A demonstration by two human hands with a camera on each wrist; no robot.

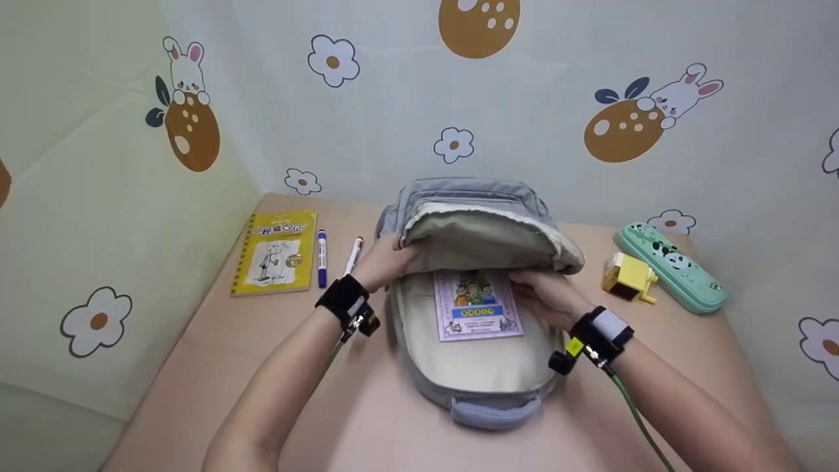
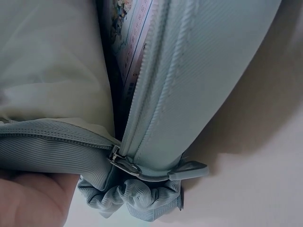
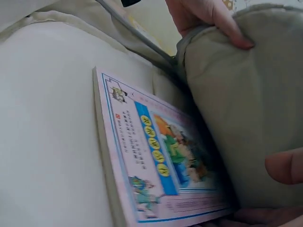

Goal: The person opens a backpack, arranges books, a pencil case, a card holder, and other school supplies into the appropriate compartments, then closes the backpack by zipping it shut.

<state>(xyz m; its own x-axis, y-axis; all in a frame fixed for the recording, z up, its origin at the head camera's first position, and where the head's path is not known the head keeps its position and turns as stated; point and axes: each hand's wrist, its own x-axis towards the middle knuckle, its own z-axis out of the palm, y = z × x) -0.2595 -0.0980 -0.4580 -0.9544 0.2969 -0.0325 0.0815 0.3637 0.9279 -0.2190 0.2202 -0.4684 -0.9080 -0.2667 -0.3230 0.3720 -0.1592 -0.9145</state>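
A grey-blue backpack [image 1: 426,387] lies on the table with its main compartment unzipped and its front flap [image 1: 485,239] lifted. My left hand [image 1: 390,262] grips the flap's left edge, thumb on the pale lining; the left wrist view shows it beside the zipper [image 2: 147,94]. A pink book [image 1: 478,321] with cartoon figures lies partly inside the compartment, its upper end under the flap. My right hand [image 1: 550,295] is at the book's right side, partly beneath the flap. In the right wrist view its fingers touch the book's edge, while the thumb [image 3: 284,168] stands apart from the cover.
Left of the backpack lie a yellow spiral-bound book [image 1: 275,255], a blue-capped marker [image 1: 322,259] and a red-capped marker [image 1: 354,255]. To the right are a yellow pencil sharpener [image 1: 628,278] with a crank and a green panda pencil case [image 1: 675,265]. Curtains hang behind and left.
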